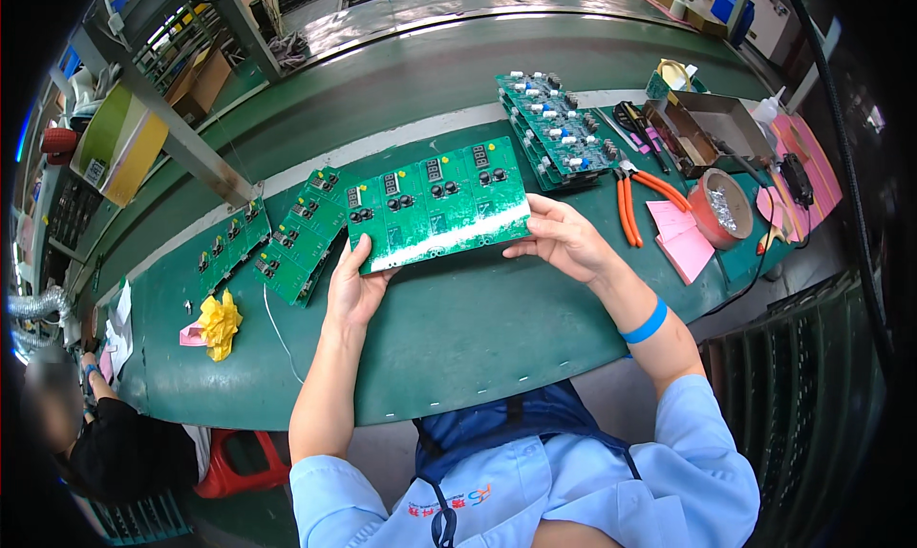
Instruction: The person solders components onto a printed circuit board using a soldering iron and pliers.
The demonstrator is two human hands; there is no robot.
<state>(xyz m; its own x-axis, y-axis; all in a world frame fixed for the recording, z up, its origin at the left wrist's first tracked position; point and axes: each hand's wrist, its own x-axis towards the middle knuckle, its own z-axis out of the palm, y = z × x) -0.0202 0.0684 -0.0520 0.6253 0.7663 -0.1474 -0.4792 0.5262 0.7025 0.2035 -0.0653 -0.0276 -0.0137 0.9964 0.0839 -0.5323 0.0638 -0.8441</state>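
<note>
Between both hands I hold a green circuit board, raised over the green bench and tilted toward me. Small black digit displays, dark buttons and yellow parts run along its far half. My left hand grips its lower left corner, thumb on top. My right hand pinches the right edge near the lower corner, the fingers partly under the board. Just left of it lie similar boards, overlapping, and another green board farther left. Behind my right hand stands a stack of boards with white and blue components.
Right of me lie orange-handled pliers, pink paper sheets, a round tub of metal bits and an open box. A crumpled yellow cloth rests at left. A person sits beyond, near a red stool.
</note>
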